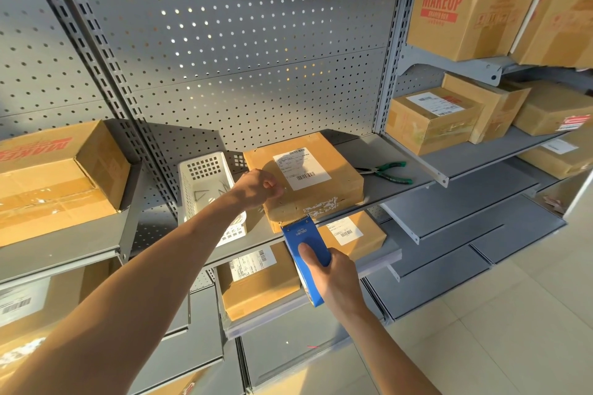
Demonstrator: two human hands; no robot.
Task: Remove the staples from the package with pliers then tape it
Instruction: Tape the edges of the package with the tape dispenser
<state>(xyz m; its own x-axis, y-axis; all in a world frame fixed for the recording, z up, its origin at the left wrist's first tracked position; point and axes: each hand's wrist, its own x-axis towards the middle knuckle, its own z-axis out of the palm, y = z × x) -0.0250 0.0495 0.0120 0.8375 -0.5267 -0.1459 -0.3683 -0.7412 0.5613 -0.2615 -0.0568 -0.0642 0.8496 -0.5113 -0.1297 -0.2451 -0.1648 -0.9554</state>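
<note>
Grey metal shelving (pixel 401 151) with a perforated back panel fills most of the frame, its slotted uprights running from the upper left down toward the centre. Cardboard boxes sit on it in several places: a large one printed MAKEUP (pixel 462 9) at the upper right, a long one (pixel 57 176) at the left edge, a labelled one (pixel 430 119) at the right, and more on the lower shelves. At the centre of the frame the package (pixel 305 179), a flat brown carton with a white shipping label on top, lies on the middle shelf with its near edge at the shelf's front; torn white tape remnants show on its front face. Just left of it stands a white plastic basket (pixel 205 183) with a few small metal bits lying inside. The left hand (pixel 256 187) reaches in from the lower left, fingers curled in against the package's near left corner; whether they pinch anything cannot be told. The right hand (pixel 333 276), below centre, grips a blue tape dispenser (pixel 305 240), thumb laid on its flat side, its serrated end touching the package's front lower edge. Green-handled pliers (pixel 385 171) lie on the shelf just right of the package, apart from both hands.
</note>
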